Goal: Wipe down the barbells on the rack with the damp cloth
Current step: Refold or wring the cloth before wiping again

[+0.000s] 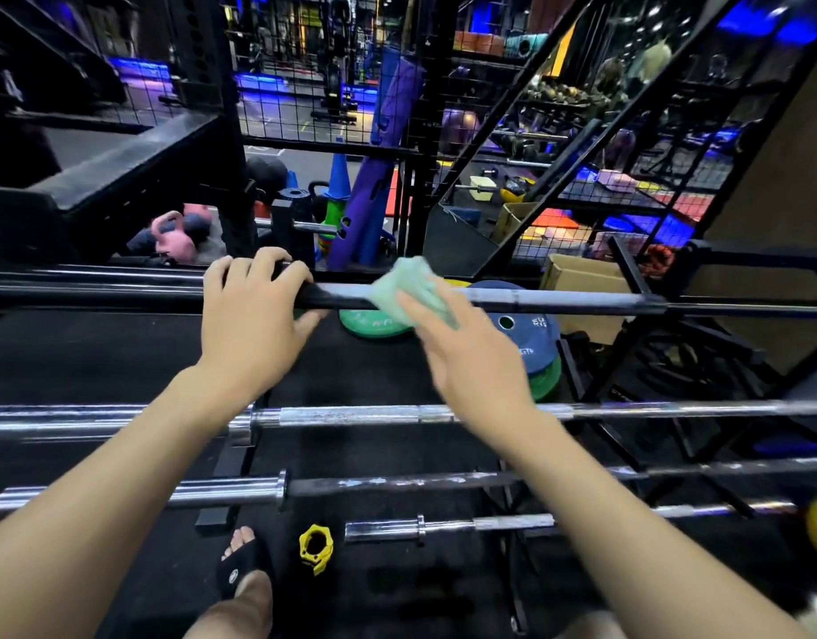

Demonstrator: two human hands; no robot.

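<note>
The left hand (252,311) grips the top barbell (558,301), fingers curled over the far side of the bar and thumb underneath. Just to the right of it on the same bar, the right hand (471,357) presses a pale green cloth (409,290) against the shaft; the cloth is draped over the bar and the fingers lie fairly straight on it, blurred, so how tightly they hold the cloth cannot be told.

Taking the top barbell as the landmark: four barbells lie level and roughly parallel across the rack (628,288). Nearer the camera than the top one is a second barbell (351,415), chrome, passing under both forearms. Nearer again is a third barbell (388,484) with a dark shaft and chrome sleeve, and closest is a short fourth barbell (448,528).

Below the top barbell, on the dark floor, lie plates: one green plate (374,325) beneath the cloth and a blue plate (531,329) to its right, stacked on another green one. A yellow collar (316,546) lies on the floor near the fourth barbell, beside a foot in a black sandal (243,564). Beyond the top barbell, to the left, sit two pink kettlebells (176,235); straight beyond stands one blue cone (338,175).
</note>
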